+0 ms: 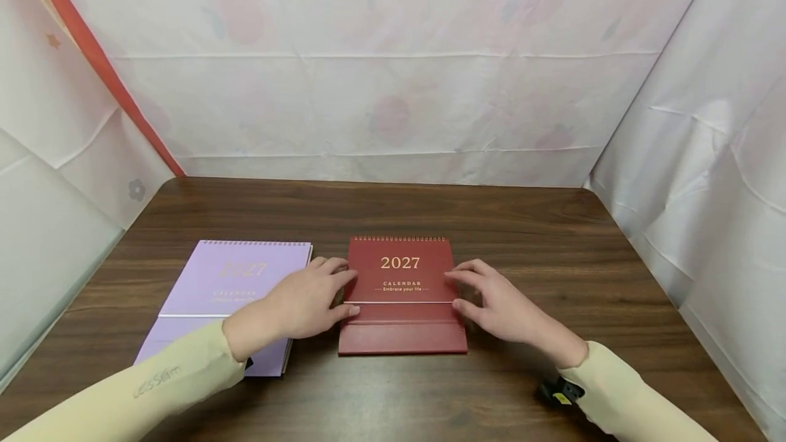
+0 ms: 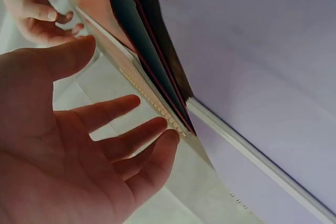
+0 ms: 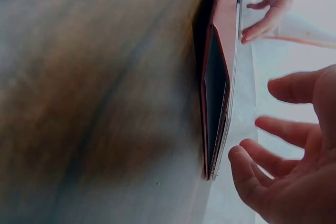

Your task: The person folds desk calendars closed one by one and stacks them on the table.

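A red 2027 desk calendar (image 1: 402, 340) with a gold spiral along its far edge lies on the table in the head view. My left hand (image 1: 313, 299) is at its left edge, fingers loosely bent and spread; whether the fingertips touch it I cannot tell. Along the right edge is my right hand (image 1: 500, 302), its fingers bent and apart. In the right wrist view a gap shows between those fingers (image 3: 283, 129) and the calendar (image 3: 227, 40), whose folded stand looks slightly raised. Under my left forearm, partly hidden, lies a purple 2027 calendar (image 1: 190, 285).
The dark wood table (image 1: 491, 224) is bounded by a pale patterned cloth (image 1: 393, 87) at the back and a white cloth (image 1: 724, 155) on the right. A red strip (image 1: 110, 80) runs down the left corner. A black strap (image 1: 561, 391) sits at the right wrist.
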Tool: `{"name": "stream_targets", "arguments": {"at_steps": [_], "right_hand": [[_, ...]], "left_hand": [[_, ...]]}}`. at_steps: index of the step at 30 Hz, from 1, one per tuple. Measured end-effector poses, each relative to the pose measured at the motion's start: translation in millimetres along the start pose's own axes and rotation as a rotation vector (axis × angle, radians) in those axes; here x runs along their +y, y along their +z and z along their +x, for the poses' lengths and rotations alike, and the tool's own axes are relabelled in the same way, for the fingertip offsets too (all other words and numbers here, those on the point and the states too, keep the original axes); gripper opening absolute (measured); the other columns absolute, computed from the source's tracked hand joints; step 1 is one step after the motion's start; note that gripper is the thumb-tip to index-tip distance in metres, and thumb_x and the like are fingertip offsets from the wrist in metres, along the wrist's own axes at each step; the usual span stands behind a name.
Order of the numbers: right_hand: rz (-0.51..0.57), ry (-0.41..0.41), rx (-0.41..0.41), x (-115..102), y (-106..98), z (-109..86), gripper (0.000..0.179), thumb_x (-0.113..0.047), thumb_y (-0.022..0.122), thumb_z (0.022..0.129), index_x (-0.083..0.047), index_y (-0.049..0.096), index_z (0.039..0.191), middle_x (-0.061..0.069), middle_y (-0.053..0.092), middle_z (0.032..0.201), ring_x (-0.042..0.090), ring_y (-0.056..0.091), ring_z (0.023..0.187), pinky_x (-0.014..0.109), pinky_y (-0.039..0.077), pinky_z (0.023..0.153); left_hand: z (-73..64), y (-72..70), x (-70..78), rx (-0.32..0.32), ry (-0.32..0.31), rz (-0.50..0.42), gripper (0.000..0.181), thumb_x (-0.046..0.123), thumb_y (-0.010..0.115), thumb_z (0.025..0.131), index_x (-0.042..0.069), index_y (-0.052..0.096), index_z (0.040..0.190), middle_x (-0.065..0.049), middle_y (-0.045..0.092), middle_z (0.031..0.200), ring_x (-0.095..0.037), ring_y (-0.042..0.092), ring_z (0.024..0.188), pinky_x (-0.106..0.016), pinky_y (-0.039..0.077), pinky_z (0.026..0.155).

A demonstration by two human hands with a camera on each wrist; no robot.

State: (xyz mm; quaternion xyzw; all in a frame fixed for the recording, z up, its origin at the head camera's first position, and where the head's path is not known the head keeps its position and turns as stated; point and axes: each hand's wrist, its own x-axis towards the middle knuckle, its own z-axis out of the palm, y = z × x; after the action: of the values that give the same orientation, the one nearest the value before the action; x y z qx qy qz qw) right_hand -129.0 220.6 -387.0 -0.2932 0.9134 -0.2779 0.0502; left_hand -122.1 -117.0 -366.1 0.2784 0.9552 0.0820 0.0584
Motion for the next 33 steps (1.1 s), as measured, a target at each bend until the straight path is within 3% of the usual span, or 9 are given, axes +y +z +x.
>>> {"name": "stream_targets", "arguments": {"at_steps": [4, 8, 13, 19, 33], "right_hand": [[-0.090, -0.108, -0.063, -4.5, 1.3, -7.1, 0.046, -0.023, 0.070, 0.095, -0.013, 0.060, 0.138, 0.009, 0.048, 0.144, 0.025, 0.044, 0.132, 0.048, 0.042, 0.103], [-0.124, -0.185, -0.148, -8.0, 1.4, -14.1, 0.052, -0.025, 0.070, 0.095, -0.016, 0.055, 0.144, 0.010, 0.038, 0.155, 0.028, 0.031, 0.143, 0.050, 0.036, 0.109], [-0.142, -0.196, -0.301, -12.5, 1.2, -22.2, 0.060, -0.026, 0.068, 0.096, -0.018, 0.046, 0.151, 0.007, 0.019, 0.164, 0.031, 0.013, 0.150, 0.049, 0.033, 0.112], [-0.155, -0.192, -0.425, -15.1, 1.9, -28.3, 0.064, -0.029, 0.069, 0.095, -0.020, 0.042, 0.153, 0.007, 0.011, 0.166, 0.033, 0.004, 0.151, 0.047, 0.033, 0.112], [-0.199, -0.158, -0.481, -20.6, 1.5, -30.2, 0.063, -0.032, 0.067, 0.096, -0.022, 0.042, 0.153, 0.005, 0.011, 0.166, 0.030, 0.003, 0.152, 0.048, 0.027, 0.115]], "left_hand": [[-8.9, 2.0, 4.5, -0.036, 0.104, 0.048, 0.065, 0.048, 0.065, 0.094, 0.005, 0.054, 0.143, -0.021, 0.043, 0.150, -0.040, 0.038, 0.137, -0.053, 0.038, 0.107], [-17.9, 4.6, 7.6, -0.099, 0.202, 0.083, 0.069, 0.049, 0.062, 0.095, 0.010, 0.046, 0.150, -0.019, 0.032, 0.158, -0.041, 0.027, 0.144, -0.058, 0.035, 0.107], [-27.3, 9.0, 10.3, -0.136, 0.285, 0.127, 0.078, 0.056, 0.060, 0.094, 0.010, 0.039, 0.154, -0.016, 0.024, 0.162, -0.039, 0.020, 0.147, -0.057, 0.030, 0.110], [-32.9, 12.0, 11.6, -0.162, 0.301, 0.133, 0.078, 0.057, 0.058, 0.094, 0.011, 0.038, 0.154, -0.015, 0.024, 0.162, -0.039, 0.019, 0.148, -0.056, 0.030, 0.111], [-37.2, 13.2, 14.4, -0.214, 0.289, 0.199, 0.084, 0.065, 0.055, 0.092, 0.015, 0.036, 0.156, -0.012, 0.022, 0.163, -0.036, 0.017, 0.148, -0.055, 0.032, 0.109]]}}
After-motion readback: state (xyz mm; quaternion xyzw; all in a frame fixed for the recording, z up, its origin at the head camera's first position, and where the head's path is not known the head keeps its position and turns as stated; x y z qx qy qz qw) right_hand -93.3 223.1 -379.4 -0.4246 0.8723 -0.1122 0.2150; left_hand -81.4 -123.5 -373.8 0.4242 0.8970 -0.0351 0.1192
